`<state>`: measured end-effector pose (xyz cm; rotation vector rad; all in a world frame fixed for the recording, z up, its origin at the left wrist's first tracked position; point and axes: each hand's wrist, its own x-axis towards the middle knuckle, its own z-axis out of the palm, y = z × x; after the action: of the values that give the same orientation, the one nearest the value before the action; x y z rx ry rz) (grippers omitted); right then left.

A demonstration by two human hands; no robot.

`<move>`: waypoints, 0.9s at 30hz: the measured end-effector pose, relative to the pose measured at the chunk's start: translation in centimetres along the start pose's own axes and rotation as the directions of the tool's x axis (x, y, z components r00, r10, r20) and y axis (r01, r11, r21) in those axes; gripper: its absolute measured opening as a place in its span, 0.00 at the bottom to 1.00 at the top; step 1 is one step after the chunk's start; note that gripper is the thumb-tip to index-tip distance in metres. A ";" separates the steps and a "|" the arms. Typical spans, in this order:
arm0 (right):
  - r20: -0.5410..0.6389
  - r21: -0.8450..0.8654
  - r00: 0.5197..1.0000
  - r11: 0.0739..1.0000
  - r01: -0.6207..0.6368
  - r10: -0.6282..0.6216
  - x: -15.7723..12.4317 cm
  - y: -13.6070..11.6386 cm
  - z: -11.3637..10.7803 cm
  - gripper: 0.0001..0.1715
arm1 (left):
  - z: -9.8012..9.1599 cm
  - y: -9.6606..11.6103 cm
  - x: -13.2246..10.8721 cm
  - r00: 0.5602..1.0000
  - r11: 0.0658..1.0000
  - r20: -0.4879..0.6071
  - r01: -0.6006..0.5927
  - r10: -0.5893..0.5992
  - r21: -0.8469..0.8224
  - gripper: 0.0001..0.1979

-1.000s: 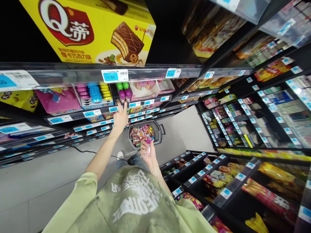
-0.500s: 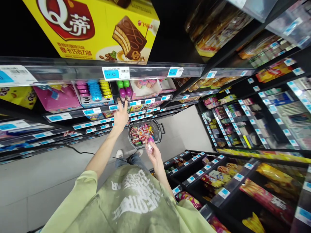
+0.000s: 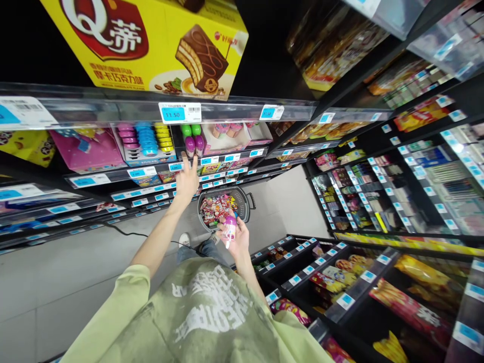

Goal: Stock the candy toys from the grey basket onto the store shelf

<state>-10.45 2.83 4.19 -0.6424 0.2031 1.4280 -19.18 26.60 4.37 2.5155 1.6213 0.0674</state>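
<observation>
My left hand (image 3: 186,182) reaches to the shelf edge, two fingers stretched apart just below a pair of purple-capped items (image 3: 194,146); nothing shows in its grasp. Green-topped items (image 3: 191,130) stand behind those. In my right hand (image 3: 239,242) is a purple-topped toy (image 3: 230,230) with a clear lower part and a white tip pointing down, my fingers around it. Beyond this hand, a grey basket (image 3: 245,205) on the floor holds many colourful wrapped sweets (image 3: 215,205).
A yellow snack box (image 3: 159,55) sits on the upper shelf. Pink, blue and yellow stacked items (image 3: 146,138) stand left of the purple caps. Shelves of packets (image 3: 333,277) rise at the right. My shoe (image 3: 184,239) is on the tiled floor.
My right hand has turned, so the purple-topped toy now shows more fully with its tip downward. My left hand has hardly moved at the shelf edge.
</observation>
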 end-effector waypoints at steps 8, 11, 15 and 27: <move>-0.084 -0.205 0.993 0.977 0.067 -0.085 0.2 0.0 0.0 0.15 | 0.4 0.4 -0.4 1.000 1.000 -0.015 0.004 -0.004 -0.006 0.38; -0.145 -0.402 0.964 0.904 0.148 -0.222 1.3 -0.6 0.2 0.17 | 0.7 0.7 -0.5 0.999 0.997 -0.043 0.006 -0.009 -0.076 0.37; -0.078 -0.603 0.944 0.769 0.211 -0.320 3.4 -2.3 3.4 0.20 | 0.7 1.3 -0.5 0.997 0.991 -0.073 0.023 -0.032 -0.132 0.35; 0.444 -0.803 0.763 0.170 0.572 -0.470 9.6 -3.9 18.0 0.27 | -0.5 2.3 -1.4 0.998 0.984 -0.037 0.040 -0.047 -0.171 0.32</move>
<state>-9.53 20.40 15.19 -1.4047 -0.9550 0.7249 -17.77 24.42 5.22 2.3649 1.6100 0.2430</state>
